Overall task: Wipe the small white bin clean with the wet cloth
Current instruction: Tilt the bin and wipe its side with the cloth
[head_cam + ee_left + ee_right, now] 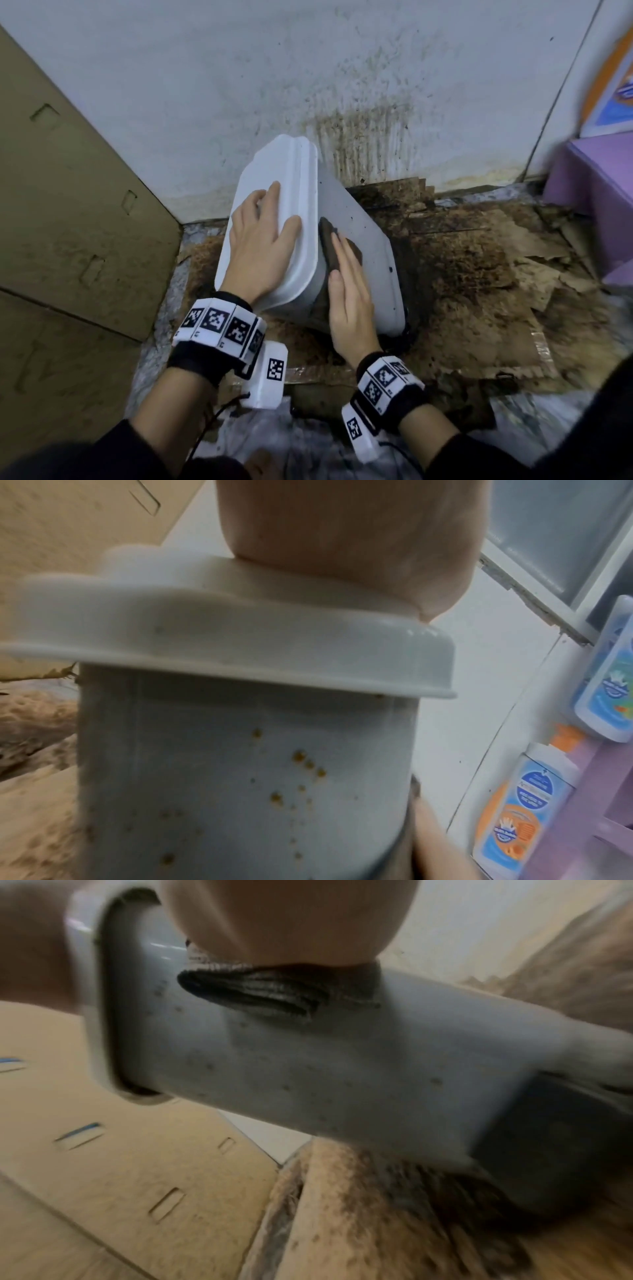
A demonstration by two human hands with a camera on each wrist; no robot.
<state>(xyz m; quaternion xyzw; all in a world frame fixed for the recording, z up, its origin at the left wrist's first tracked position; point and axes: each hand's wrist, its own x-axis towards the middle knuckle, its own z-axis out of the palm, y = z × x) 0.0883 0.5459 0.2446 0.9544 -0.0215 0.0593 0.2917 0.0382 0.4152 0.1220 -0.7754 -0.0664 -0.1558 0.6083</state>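
Note:
The small white bin [370, 240] leans tilted on the floor, its lid [274, 161] facing up and left. My left hand [260, 240] lies flat on the lid with fingers spread and the thumb near the rim. My right hand [349, 287] presses a dark wet cloth [329, 236] against the bin's side just below the lid rim, fingers straight. In the left wrist view the bin's wall [240, 777] carries brown specks under the lid [205, 631]. The right wrist view has the folded cloth [260, 991] squeezed between my palm [291, 915] and the bin [342, 1069].
A big cardboard box [68, 205] stands close on the left. The wall [359, 137] behind the bin is stained brown. Dirty, torn cardboard sheets [479, 274] cover the floor. A purple shelf [599, 178] with bottles [520, 804] stands on the right.

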